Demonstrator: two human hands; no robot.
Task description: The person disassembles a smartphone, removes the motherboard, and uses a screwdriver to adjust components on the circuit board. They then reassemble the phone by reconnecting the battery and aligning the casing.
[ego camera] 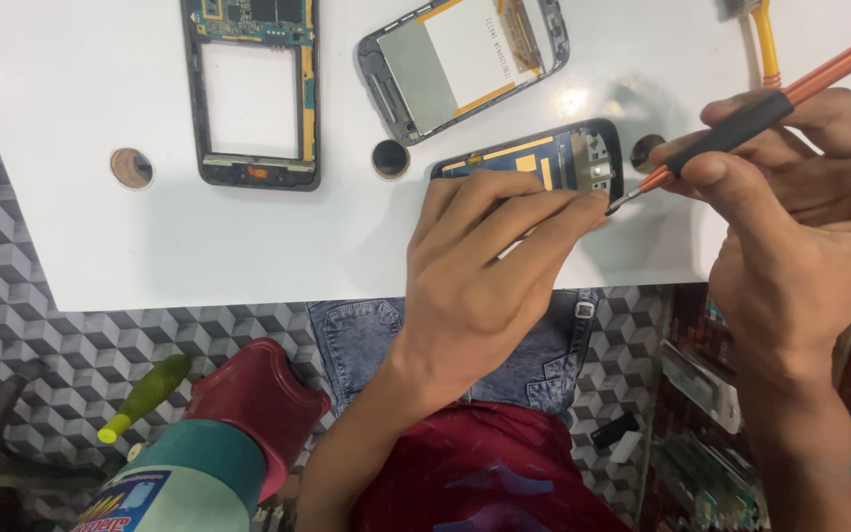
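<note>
Screwdriver [780, 99] in right hand [790, 227] grip — tip down-left at phone [544, 163], left hand [485, 266] pinning it.

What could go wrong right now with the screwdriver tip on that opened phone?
1. The screwdriver tip sits at the opened phone's exposed corner, right beside the left hand's fingertips; a slip might jab them or scratch the board.
2. The right hand grips the tool far up the shaft, so control may be loose.
3. The phone is pinned only by fingers on the smooth white table; it might slide.
</note>
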